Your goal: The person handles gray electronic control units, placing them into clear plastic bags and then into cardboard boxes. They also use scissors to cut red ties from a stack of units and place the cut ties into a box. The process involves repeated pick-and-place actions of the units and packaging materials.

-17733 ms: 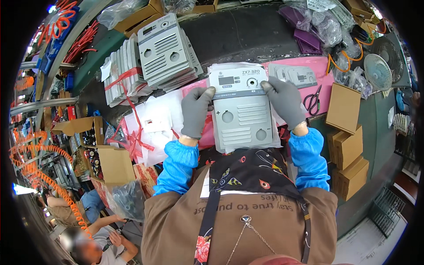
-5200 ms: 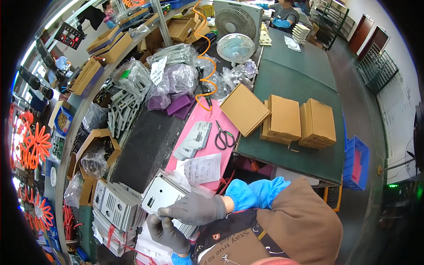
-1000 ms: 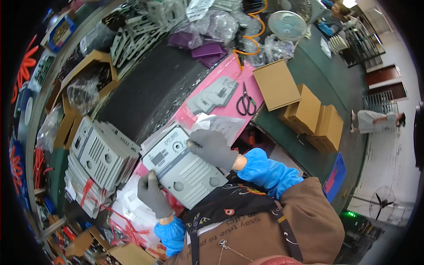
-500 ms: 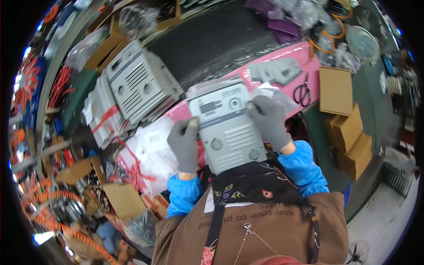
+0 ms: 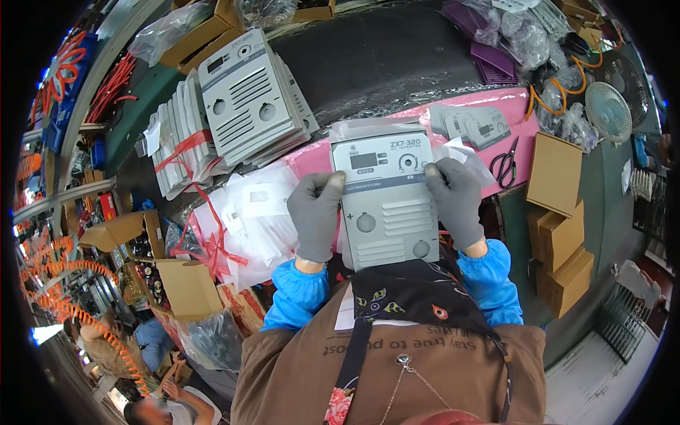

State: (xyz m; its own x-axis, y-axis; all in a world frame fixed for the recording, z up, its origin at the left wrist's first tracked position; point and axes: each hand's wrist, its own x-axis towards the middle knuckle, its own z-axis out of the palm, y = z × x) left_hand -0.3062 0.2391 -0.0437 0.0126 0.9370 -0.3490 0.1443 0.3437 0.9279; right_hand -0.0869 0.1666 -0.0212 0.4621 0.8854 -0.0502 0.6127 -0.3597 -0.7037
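Observation:
A grey front panel (image 5: 389,191) with louvre slots, round holes and a printed label across its upper part stands in front of my chest. My left hand (image 5: 315,216), in a grey glove, pinches its left edge between thumb and fingers. On the opposite edge my right hand (image 5: 455,202), gloved alike, grips at about the same height. Behind the panel's top edge shows a pale sheet or further panel, mostly hidden. Several grey label stickers (image 5: 476,126) lie on the pink sheet (image 5: 517,110) beyond my right hand, near black-handled scissors (image 5: 504,166).
At the far left similar panels (image 5: 244,99) are stacked beside a bundle tied with red ribbon (image 5: 190,145). White papers (image 5: 265,205) lie left of my left hand. Cardboard boxes (image 5: 556,173) stand at the right, a fan (image 5: 608,112) beyond. Another person (image 5: 170,404) is at lower left.
The panel has turned from a slant to nearly straight, with both hands still on its edges. The whole view has shifted, so the surroundings appear moved.

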